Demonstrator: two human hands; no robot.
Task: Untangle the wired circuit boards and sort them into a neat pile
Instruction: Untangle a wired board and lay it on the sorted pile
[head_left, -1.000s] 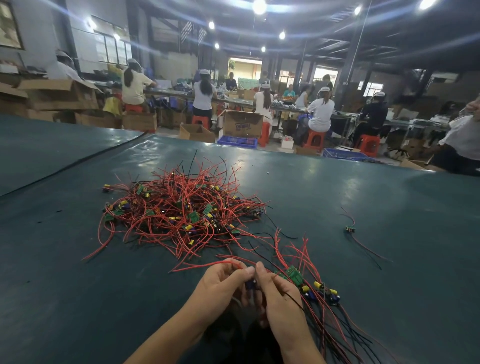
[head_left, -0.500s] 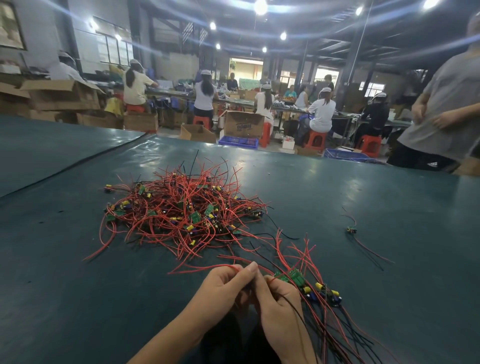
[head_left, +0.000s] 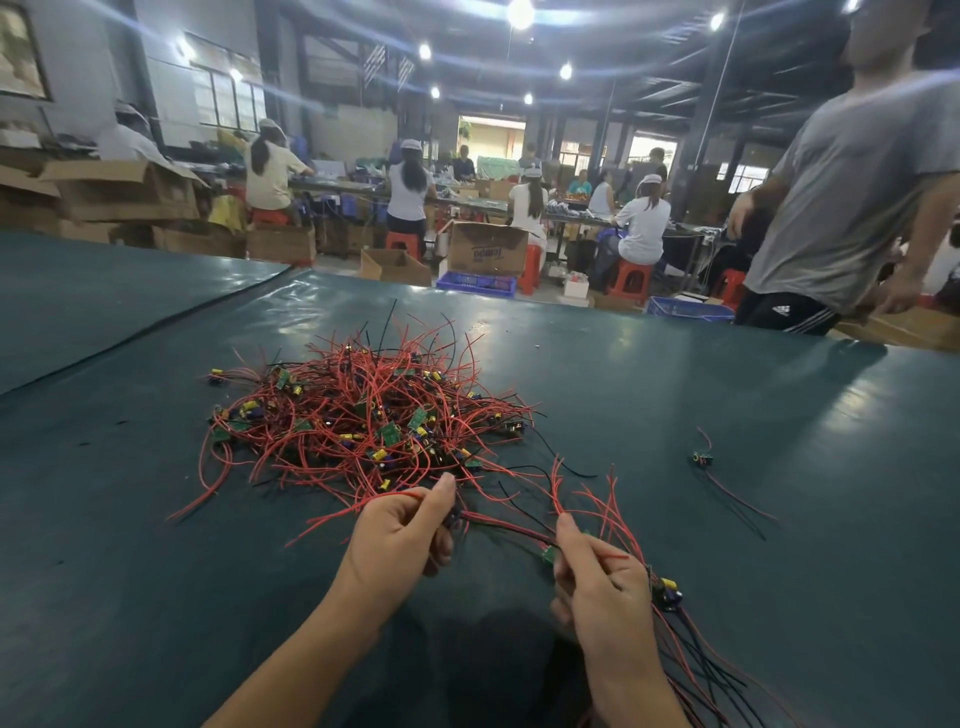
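On the near side of the tangled heap (head_left: 363, 421), a person's left hand (head_left: 400, 535) has its fingers curled, with thumb and forefinger pinching one end of a red-and-black wire pair (head_left: 498, 525). The pair runs taut to the right hand (head_left: 597, 587). That hand's fingers are closed round the leads of a sorted bundle (head_left: 667, 592), which lies just right of it, nearer the camera than the heap. The green boards with their yellow and blue capacitors look light and rigid. The thin leads look limp and springy, and are likely to snag on neighbouring loops. The safer hold is probably at the board or close behind it, drawing one lead free at a time so the solder joints are not strained. The heap sits at the middle of the dark green table (head_left: 156, 597), with most of it not yet sorted. A stray board (head_left: 701, 458) lies well to the heap's right. Beyond the heap, a person in a grey T-shirt (head_left: 852, 197) stands at the table's far edge, and seated workers (head_left: 644, 223) line benches farther back.
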